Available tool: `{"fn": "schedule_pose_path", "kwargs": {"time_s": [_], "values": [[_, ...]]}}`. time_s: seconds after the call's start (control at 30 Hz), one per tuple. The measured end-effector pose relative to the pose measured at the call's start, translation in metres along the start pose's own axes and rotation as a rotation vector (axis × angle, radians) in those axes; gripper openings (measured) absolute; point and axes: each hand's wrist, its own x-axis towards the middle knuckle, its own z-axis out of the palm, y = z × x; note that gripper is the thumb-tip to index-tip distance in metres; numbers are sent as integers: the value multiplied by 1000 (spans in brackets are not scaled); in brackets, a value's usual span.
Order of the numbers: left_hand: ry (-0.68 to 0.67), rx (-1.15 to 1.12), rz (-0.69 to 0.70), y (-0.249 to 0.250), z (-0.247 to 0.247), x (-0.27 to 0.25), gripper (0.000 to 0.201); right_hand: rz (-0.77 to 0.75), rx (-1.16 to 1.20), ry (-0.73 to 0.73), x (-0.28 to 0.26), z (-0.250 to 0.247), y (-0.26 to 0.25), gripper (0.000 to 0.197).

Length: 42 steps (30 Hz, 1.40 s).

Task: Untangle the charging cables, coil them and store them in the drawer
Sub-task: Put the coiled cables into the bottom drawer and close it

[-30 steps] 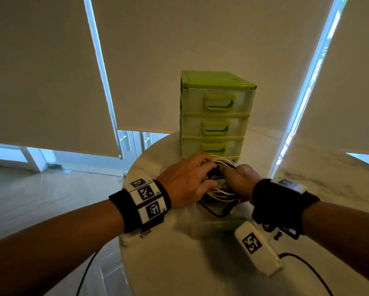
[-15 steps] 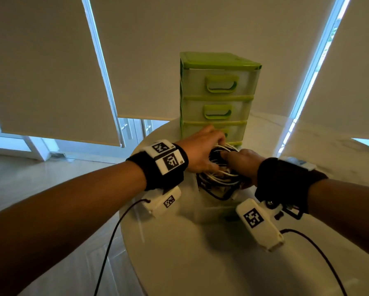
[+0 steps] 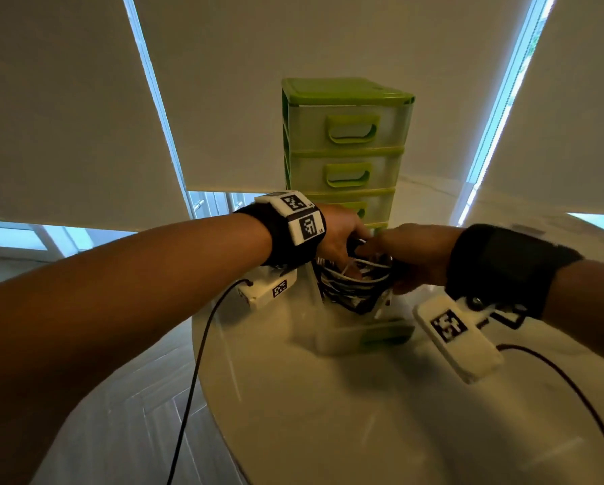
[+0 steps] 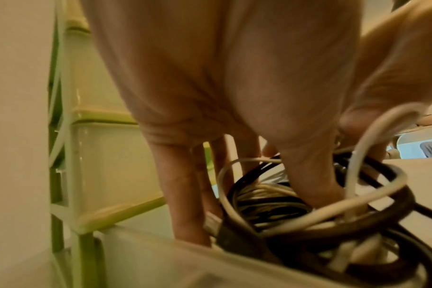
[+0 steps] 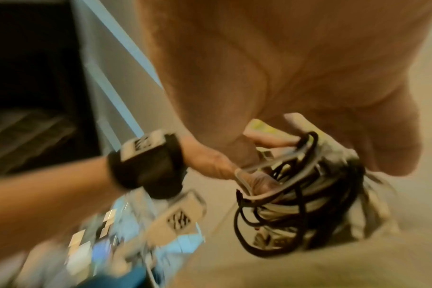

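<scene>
A tangled bundle of black and white charging cables (image 3: pixel 356 281) hangs between both hands, low over a translucent drawer (image 3: pixel 363 336) with a green handle that lies pulled out on the table. My left hand (image 3: pixel 342 238) comes down on the bundle (image 4: pixel 284 204) from the left, thumb inside the loops and fingers (image 4: pixel 185 194) outside. From the right, my right hand (image 3: pixel 416 253) grips the same bundle (image 5: pixel 296 194). Just behind stands the green drawer unit (image 3: pixel 346 99), its three visible drawers closed.
The round pale marble table (image 3: pixel 328 414) ends at a curved edge on the left, with wooden floor (image 3: pixel 118 432) below. Dark sensor leads (image 3: pixel 195 362) trail from both wrist devices. Window blinds (image 3: pixel 66 117) hang behind the drawer unit.
Both hands have lifted the cable bundle slightly and carried it closer to the drawer unit. My left wrist has turned over so the hand now reaches down onto the bundle.
</scene>
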Motion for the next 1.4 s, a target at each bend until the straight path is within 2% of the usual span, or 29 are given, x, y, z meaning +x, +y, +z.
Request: {"fn": "schedule_pose_path", "kwargs": {"time_s": [0.1,0.17,0.23,0.33,0.37,0.4,0.43,0.53,0.67,0.77,0.93,1.03,1.1,1.2,1.27,1.4], "values": [[-38,2,1,3,1,4,45,-184,-489,60,-16,1,10,37],[-46,-17,-14,2,2,6,46,-390,-801,200,-24,1,14,43],[-40,-23,-22,2,5,8,41,-541,-877,210,-24,-1,19,49],[-26,-20,-23,-2,6,9,18,-625,-978,126,-15,8,32,45],[-17,-24,-23,-3,5,9,16,-677,-1082,111,-6,10,39,45],[-22,-38,-15,-4,4,8,18,-654,-1170,106,-3,11,44,49],[-39,-57,-10,-3,2,6,25,-618,-1176,140,-3,12,48,54],[-53,-62,-48,-5,-8,0,44,-511,-1181,96,2,12,54,62],[131,-48,-94,-12,-22,-6,41,-436,-1121,51,5,11,47,70],[128,-53,-139,-13,-17,-5,38,-440,-1126,46,2,8,44,72],[146,-77,-162,-18,-6,0,34,-346,-1050,-55,-3,-12,20,77],[161,-89,-180,-20,-3,3,31,-418,-978,-98,2,-20,4,76],[175,-126,-199,-21,0,4,25,-443,-1012,-110,10,-18,2,73],[183,-222,-220,-25,1,4,19,-453,-1131,-158,24,-3,12,70],[195,-235,-242,-27,2,4,20,-456,-1098,-167,31,5,21,71],[249,-260,-275,-24,6,3,20,-469,-1060,-143,41,6,30,61]]}}
